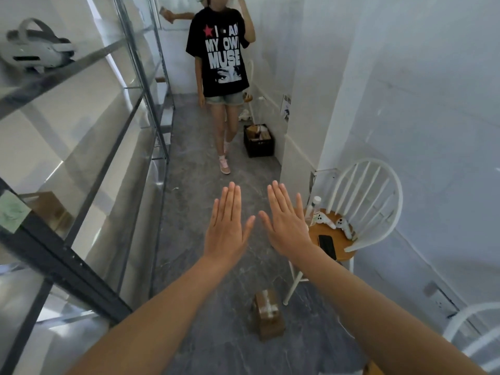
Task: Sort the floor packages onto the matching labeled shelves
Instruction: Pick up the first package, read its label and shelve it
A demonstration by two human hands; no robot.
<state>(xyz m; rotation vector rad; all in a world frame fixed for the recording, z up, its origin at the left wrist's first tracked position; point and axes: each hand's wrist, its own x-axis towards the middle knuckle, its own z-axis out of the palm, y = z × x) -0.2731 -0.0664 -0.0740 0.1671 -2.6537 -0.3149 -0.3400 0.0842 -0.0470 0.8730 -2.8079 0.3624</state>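
Observation:
My left hand and my right hand are stretched out side by side in front of me, palms down, fingers straight, holding nothing. Below them a small brown cardboard package with white tape lies on the grey floor, between my forearms. On my left runs a dark metal shelf unit with glass shelves. A green label sticks to its front rail, and a brown box sits behind it on that shelf. A black crate holding more packages stands by the right wall further down the aisle.
A person in a black T-shirt stands in the narrow aisle ahead. A white chair at my right carries two controllers, a phone and a bottle. A second white chair is at the lower right. A white headset lies on an upper shelf.

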